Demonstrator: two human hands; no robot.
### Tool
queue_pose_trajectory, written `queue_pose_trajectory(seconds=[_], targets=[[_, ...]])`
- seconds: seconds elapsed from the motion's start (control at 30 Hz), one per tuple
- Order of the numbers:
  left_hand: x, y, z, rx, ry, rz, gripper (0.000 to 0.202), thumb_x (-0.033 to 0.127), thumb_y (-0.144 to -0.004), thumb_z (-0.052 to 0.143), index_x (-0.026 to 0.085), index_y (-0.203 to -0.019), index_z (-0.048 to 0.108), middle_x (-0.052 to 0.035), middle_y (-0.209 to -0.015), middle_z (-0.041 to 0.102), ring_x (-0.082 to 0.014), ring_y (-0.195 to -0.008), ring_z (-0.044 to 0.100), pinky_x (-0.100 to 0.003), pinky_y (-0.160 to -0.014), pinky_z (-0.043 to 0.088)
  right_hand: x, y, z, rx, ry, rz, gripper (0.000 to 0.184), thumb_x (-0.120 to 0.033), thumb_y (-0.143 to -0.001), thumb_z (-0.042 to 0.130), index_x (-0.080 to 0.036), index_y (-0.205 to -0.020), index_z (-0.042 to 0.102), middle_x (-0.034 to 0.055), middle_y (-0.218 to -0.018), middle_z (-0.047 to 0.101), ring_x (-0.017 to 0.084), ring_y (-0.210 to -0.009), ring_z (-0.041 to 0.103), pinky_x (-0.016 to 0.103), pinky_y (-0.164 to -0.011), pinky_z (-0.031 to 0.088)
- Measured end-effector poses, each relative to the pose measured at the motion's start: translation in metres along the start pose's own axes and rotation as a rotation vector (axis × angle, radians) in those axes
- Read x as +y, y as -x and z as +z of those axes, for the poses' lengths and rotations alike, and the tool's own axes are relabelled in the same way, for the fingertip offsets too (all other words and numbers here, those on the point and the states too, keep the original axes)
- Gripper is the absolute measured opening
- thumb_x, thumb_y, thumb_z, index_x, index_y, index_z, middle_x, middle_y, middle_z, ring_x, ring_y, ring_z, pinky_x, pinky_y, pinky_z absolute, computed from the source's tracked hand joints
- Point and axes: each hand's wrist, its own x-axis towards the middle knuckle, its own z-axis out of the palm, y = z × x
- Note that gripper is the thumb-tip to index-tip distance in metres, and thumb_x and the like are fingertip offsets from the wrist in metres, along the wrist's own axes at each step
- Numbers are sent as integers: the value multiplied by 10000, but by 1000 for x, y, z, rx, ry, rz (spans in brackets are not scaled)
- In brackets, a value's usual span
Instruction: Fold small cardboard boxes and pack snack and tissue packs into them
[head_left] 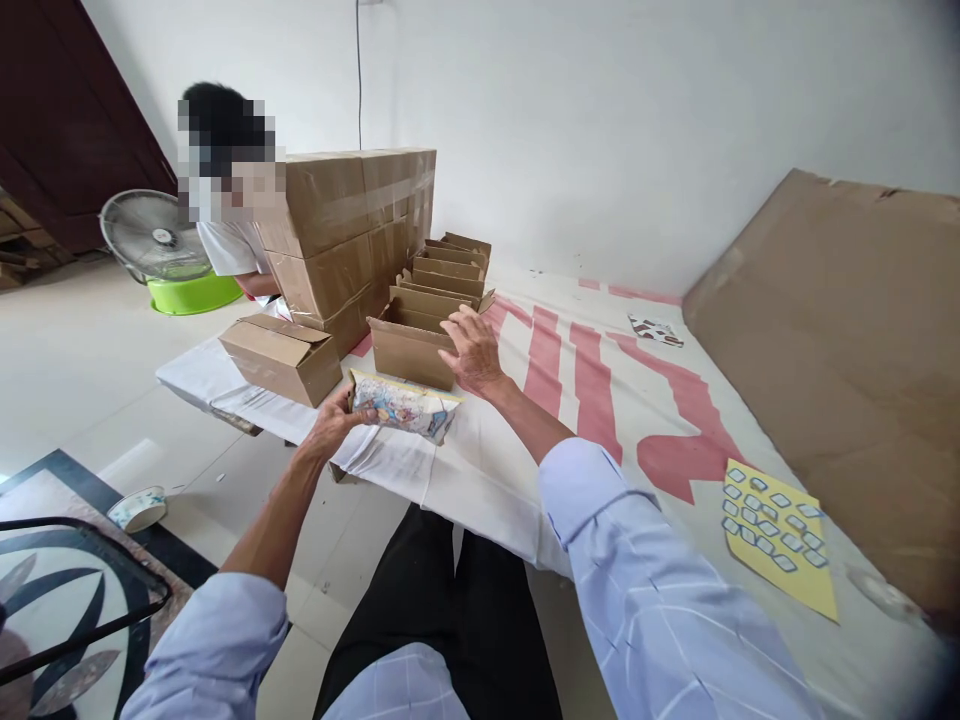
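My left hand (335, 422) is closed on one end of a long, pale pouch (405, 403) with a colourful print and a yellow top edge. The pouch hangs in front of the nearest open cardboard box (411, 354), over the table's front edge. My right hand (472, 350) is at that box's right corner, fingers apart and holding nothing. Whether its fingertips touch the box's rim I cannot tell. Behind this box several more open boxes (450, 270) stand in a row towards the wall. What lies inside them is hidden from me.
Taped cartons (330, 210) are stacked left of the row, with a single carton (281, 352) before them. A person (232, 245) sits behind the stack. A yellow sheet with stickers (780, 535), a patterned piece (655, 330) and a large cardboard sheet (832, 350) are on the right.
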Motion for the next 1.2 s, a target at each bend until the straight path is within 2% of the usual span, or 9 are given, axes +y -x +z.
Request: queue_pose_trajectory(seconds=[0.17,0.27,0.37,0.47,0.57,0.67,0.8,1.0,1.2], targets=[[-12,-63,6,-41,-41,50,715,432,-580,1025,164,-1185,754,-78,-1018,813,-284,-989,776,-404,-927,635,4,60,-32,193,-144,220,413,-280,-1023,577,-197,-1416,672,167,-1386,717,373,-1326,616,570,-1167,499],[-29,-97,14,88,-197,25,761,491,-556,1005,156,-1183,735,-81,-985,791,-287,-999,760,-410,-920,629,2,112,-43,169,-252,283,323,-290,-1031,552,-225,-1307,708,142,-1234,759,348,-1202,681,535,-1080,573],[-44,-118,19,238,-321,21,672,436,-565,984,170,-1115,704,-73,-970,763,-286,-997,744,-408,-926,608,-3,164,-47,119,-331,315,244,-294,-1020,581,-257,-1215,723,116,-1165,778,334,-1141,722,525,-1031,610],[-51,-119,15,415,-469,41,608,346,-597,946,204,-1115,662,-73,-1018,726,-318,-1106,713,-439,-1013,562,-6,208,-53,108,-362,337,216,-290,-1008,598,-261,-1180,726,108,-1146,792,329,-1109,745,525,-994,631],[-52,-102,11,534,-610,89,573,307,-646,908,229,-1137,622,-80,-1092,676,-348,-1205,658,-487,-1090,512,-4,247,-68,123,-310,378,231,-293,-1016,583,-263,-1185,737,107,-1135,794,332,-1098,746,528,-974,632],[-55,-78,22,500,-698,151,490,327,-696,893,237,-1088,613,-70,-1071,648,-337,-1134,656,-494,-1068,517,7,286,-89,129,-185,416,250,-310,-1031,566,-257,-1186,755,116,-1125,790,336,-1079,732,526,-964,617],[-71,-63,57,371,-762,223,530,304,-697,910,241,-1143,631,-72,-1105,652,-312,-1069,649,-472,-1032,526,30,344,-116,92,30,479,268,-362,-1023,576,-248,-1184,758,133,-1175,785,348,-1118,714,517,-936,589],[-84,-82,88,396,-829,250,589,298,-743,870,242,-1255,584,-80,-1187,597,-292,-1061,613,-472,-1029,511,50,407,-137,41,141,520,325,-444,-1033,579,-228,-1235,714,136,-1171,776,354,-1079,707,507,-891,574],[-89,-105,91,432,-876,227,570,339,-754,874,264,-1233,575,-45,-1121,560,-288,-1026,618,-459,-1000,518,51,419,-135,73,119,525,331,-446,-1056,565,-247,-1280,707,134,-1186,780,356,-1097,711,513,-925,565]])
